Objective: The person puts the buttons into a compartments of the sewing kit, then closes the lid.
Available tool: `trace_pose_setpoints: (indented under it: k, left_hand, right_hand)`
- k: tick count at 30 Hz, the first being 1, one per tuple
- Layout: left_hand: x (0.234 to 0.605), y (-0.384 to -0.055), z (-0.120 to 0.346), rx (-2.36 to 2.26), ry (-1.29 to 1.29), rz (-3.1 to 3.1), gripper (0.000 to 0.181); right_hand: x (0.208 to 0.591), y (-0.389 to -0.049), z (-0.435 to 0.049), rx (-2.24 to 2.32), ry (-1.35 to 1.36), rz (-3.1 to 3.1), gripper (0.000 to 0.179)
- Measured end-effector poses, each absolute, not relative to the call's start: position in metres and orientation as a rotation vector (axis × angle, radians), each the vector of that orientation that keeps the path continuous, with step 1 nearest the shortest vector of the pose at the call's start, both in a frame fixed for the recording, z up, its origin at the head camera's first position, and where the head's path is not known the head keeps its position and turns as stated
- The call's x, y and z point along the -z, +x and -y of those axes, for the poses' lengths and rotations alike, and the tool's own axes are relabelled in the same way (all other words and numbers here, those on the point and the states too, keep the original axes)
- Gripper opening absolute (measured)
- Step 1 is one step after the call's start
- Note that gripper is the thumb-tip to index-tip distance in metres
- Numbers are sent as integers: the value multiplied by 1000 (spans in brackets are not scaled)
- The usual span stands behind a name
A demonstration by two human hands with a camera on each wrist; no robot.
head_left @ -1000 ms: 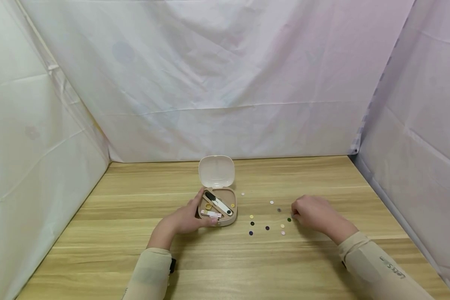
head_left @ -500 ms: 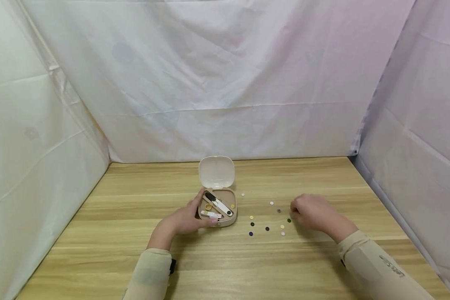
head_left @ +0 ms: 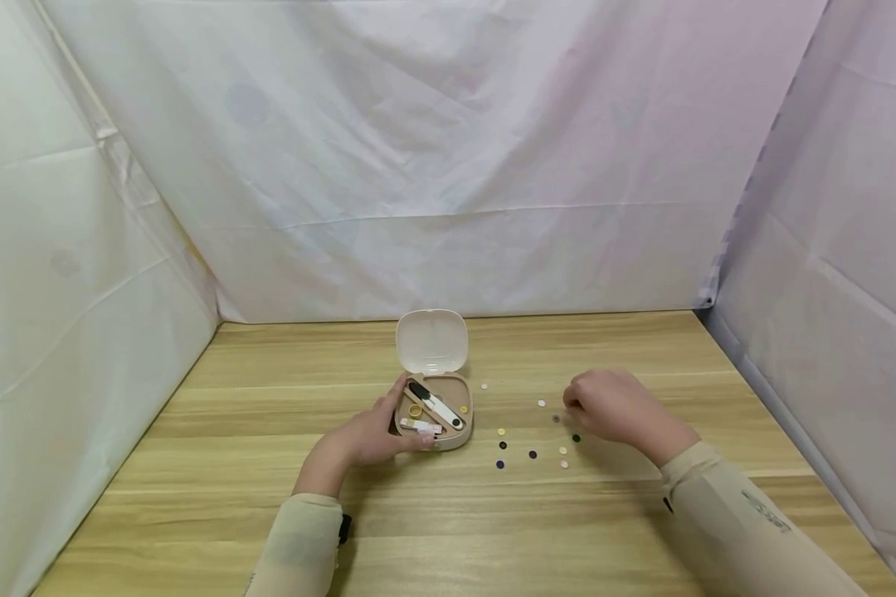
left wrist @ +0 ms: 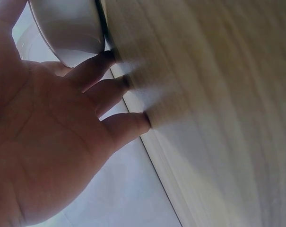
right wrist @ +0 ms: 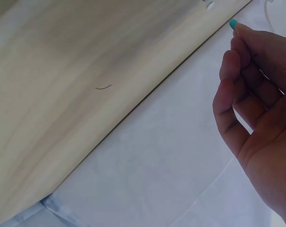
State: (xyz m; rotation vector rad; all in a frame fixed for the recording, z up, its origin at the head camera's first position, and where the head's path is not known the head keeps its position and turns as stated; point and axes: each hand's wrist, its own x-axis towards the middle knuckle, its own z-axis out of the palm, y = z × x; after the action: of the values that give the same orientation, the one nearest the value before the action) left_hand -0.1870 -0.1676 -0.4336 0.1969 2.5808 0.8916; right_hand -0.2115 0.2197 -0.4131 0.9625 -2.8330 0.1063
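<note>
A small beige sewing box (head_left: 457,442) stands with its lid (head_left: 432,342) raised. My left hand (head_left: 369,433) holds its left side, thumb at the front and index finger towards the back corner. In the left wrist view, the other fingers (left wrist: 107,97) extend to the tabletop beside the box. Inside lie a white-and-black tool (head_left: 442,410), a gold ring (head_left: 415,410), a pale folded strip (head_left: 421,426) and a yellow button (head_left: 464,410). My right hand (head_left: 608,406) is above the table, pinching a small teal button (right wrist: 233,23) between thumb and index finger.
Several loose buttons lie between the box and my right hand, among them a white one (head_left: 541,403), a dark green one (head_left: 576,438), a dark blue one (head_left: 500,464) and a yellow one (head_left: 501,431). White cloth (head_left: 448,166) encloses the wooden table (head_left: 269,356).
My right hand has lifted slightly and shifted left, away from its spot beside the green button. My left hand and the box have stayed in place.
</note>
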Motion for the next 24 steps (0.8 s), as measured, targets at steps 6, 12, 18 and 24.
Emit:
trace_pose_setpoints:
  k: [6, 12, 18, 24]
  left_hand:
    - [434, -187, 168, -899, 199, -2582, 121]
    - [435, -187, 168, -894, 204, -2587, 121]
    - [436, -188, 168, -893, 206, -2592, 121]
    - [436, -188, 168, -895, 209, -2590, 121]
  right_hand:
    - [407, -214, -213, -99, 970, 2822, 47]
    - [403, -216, -207, -111, 947, 2823, 47]
    - [398, -217, -200, -112, 945, 2820, 41]
    - [391, -219, -191, -132, 955, 2824, 41]
